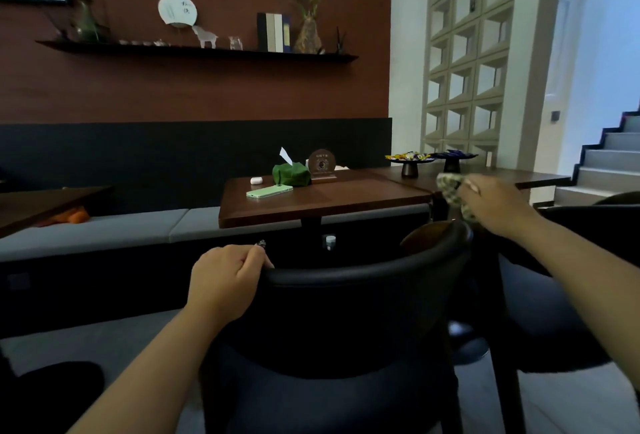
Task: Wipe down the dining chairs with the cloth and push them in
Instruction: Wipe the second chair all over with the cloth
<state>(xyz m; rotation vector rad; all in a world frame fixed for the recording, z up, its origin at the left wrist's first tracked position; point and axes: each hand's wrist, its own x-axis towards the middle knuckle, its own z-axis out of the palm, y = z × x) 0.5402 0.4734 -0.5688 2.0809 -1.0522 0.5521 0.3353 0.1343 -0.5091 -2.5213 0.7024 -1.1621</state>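
A black curved-back dining chair (346, 302) stands in front of me, facing the wooden table (322, 201). My left hand (225, 281) grips the left end of its top rail, fingers curled over the edge. My right hand (491, 206) holds a patterned green-and-white cloth (450, 187) just above the right end of the backrest. A second dark chair (571, 225) stands to the right, partly hidden behind my right arm.
The table carries a green phone (269, 191), an earbud case (256, 180), a green tissue box (291, 173) and a round sign (322, 165). A grey bench (104, 229) runs along the wall. Two pedestal dishes (410, 163) stand on the adjoining table. Stairs (602, 163) rise at right.
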